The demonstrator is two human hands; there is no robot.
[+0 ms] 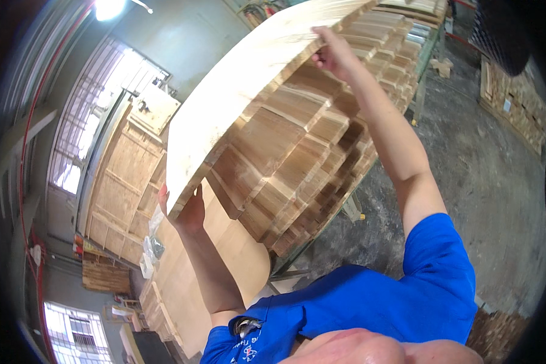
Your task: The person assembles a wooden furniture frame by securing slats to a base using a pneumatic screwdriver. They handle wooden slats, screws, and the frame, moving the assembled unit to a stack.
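A small shiny thing (247,327), too unclear to identify, sits in the pocket (255,347) of the blue shirt (352,303), and beyond it the left hand (190,213) grips the near corner of a broad pale wooden board (224,103), fingers closed around it. Farther along, the right hand (337,53) grasps the board's right edge with bent fingers, the board tilted above a stack of wooden boards (297,164) on the table (429,60); whether its far side rests on anything, I cannot tell.
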